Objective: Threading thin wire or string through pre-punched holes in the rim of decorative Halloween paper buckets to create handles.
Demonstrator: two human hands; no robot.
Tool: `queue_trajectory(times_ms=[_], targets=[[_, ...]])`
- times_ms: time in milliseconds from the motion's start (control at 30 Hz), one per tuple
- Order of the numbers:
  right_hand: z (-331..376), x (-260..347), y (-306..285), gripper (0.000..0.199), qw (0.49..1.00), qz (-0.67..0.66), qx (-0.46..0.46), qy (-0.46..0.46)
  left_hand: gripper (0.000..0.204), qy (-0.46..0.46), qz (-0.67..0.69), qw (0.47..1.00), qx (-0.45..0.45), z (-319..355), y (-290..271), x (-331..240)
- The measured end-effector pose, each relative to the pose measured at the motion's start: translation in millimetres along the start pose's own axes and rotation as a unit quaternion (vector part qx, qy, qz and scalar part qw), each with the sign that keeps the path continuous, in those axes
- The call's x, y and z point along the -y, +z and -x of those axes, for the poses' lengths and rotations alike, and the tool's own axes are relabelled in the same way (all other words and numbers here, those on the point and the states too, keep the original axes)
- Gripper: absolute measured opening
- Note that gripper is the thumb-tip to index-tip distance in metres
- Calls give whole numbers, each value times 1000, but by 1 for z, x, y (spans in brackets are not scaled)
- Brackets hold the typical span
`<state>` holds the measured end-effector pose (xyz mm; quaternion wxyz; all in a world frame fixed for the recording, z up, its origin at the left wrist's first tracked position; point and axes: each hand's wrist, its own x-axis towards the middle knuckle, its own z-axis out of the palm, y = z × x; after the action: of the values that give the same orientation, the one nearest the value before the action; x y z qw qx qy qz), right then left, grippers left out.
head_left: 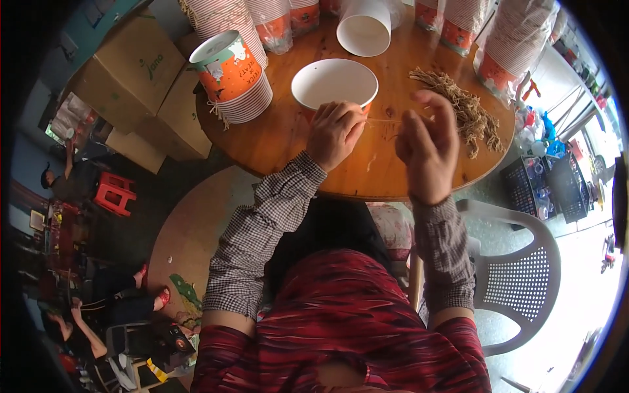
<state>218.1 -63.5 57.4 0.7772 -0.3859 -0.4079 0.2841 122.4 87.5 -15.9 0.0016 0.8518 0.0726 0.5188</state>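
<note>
A paper bucket (335, 77) with a white inside and an orange outer wall stands on the round wooden table in front of me. My left hand (335, 134) is closed at its near rim, pinching a thin tan string (383, 120). The string runs taut to the right, over to my right hand (429, 147). There the thumb and curled fingers close on it, while one finger is raised and slightly blurred. Just beyond my right hand lies a tangled heap of tan twine pieces (468, 108). My left fingers hide part of the bucket's front.
A tall nested stack of orange buckets (230, 78) stands at the left. Another white bucket (364, 34) lies on its side at the back. Bagged bucket stacks (514, 46) line the far edge. Cardboard boxes (131, 72), a red stool (114, 193) and a plastic chair (517, 278) surround the table.
</note>
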Motion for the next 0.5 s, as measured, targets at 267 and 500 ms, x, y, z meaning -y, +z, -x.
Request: queue_trajectory(times_ms=[267, 500], targets=[[20, 35, 5, 21, 999, -38, 4, -4, 15, 22, 9, 1000, 5, 1, -1, 4], [30, 41, 1, 20, 999, -37, 19, 9, 18, -5, 63, 998, 1, 5, -6, 0]])
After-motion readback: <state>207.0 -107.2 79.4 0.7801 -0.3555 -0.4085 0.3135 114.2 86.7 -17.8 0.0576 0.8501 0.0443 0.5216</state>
